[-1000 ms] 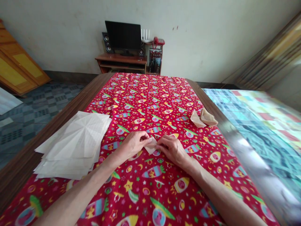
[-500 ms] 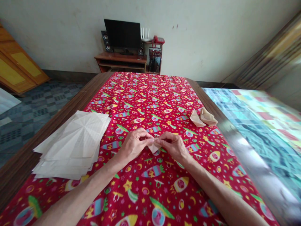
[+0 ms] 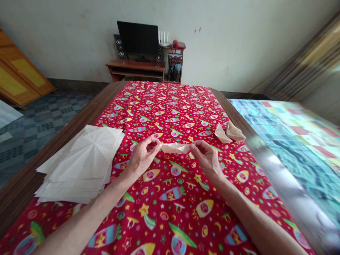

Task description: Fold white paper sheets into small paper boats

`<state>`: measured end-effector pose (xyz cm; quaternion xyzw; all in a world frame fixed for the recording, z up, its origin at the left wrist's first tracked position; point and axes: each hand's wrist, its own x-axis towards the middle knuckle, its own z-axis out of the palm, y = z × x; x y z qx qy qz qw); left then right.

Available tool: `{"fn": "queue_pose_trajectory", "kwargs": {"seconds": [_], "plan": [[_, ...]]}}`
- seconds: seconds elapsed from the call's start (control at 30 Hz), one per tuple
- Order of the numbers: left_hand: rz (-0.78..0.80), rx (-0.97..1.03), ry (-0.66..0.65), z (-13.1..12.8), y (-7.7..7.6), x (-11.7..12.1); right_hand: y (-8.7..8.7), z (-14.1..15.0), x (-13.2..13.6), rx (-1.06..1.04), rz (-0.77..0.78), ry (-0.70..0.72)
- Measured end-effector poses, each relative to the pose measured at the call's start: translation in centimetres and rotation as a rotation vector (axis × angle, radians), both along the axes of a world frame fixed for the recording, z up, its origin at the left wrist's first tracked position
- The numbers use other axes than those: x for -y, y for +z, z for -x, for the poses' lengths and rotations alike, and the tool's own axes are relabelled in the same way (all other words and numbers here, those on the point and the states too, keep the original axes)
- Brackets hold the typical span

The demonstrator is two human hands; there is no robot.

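A small folded paper boat (image 3: 175, 148) is stretched out sideways between my hands, a low peak at its middle. My left hand (image 3: 145, 154) pinches its left end between thumb and fingers. The right end is pinched by my right hand (image 3: 206, 158). Beneath is a red cloth (image 3: 172, 219) printed with rockets and stars. To the left lies a stack of creased paper sheets (image 3: 79, 166). Folded paper pieces sit at the right: a pointed one (image 3: 222, 134) and a bulkier one (image 3: 235, 132) against it.
The cloth covers a long brown table (image 3: 103, 95). Beyond it a desk (image 3: 135, 65) holds a monitor (image 3: 137, 39), speakers and a red telephone (image 3: 178, 45). A bed-like surface with a teal patterned cover (image 3: 281, 141) adjoins on the right. A wooden cabinet (image 3: 22, 71) stands at left.
My hands came together over the small folded paper, then drew apart and slightly away from me. The paper went from a compact diamond to a long boat shape.
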<state>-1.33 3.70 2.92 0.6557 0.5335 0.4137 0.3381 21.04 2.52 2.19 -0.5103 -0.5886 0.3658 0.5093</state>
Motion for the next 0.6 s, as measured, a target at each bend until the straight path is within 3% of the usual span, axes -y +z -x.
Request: {"fn": "queue_pose_trajectory", "kwargs": {"seconds": [0.23, 0.43, 0.6], "plan": [[-0.048, -0.151, 0.02, 0.3, -0.1, -0.1, -0.6, -0.4, -0.5, 0.213, -0.029, -0.057], [-0.169, -0.442, -0.017, 0.4, -2.0, -0.5, -1.7, -0.3, -0.8, 0.459, 0.04, -0.042], [-0.262, -0.679, 0.011, 0.0, -3.1, -0.2, -2.3, -0.1, -0.6, 0.722, -0.024, -0.089]]}}
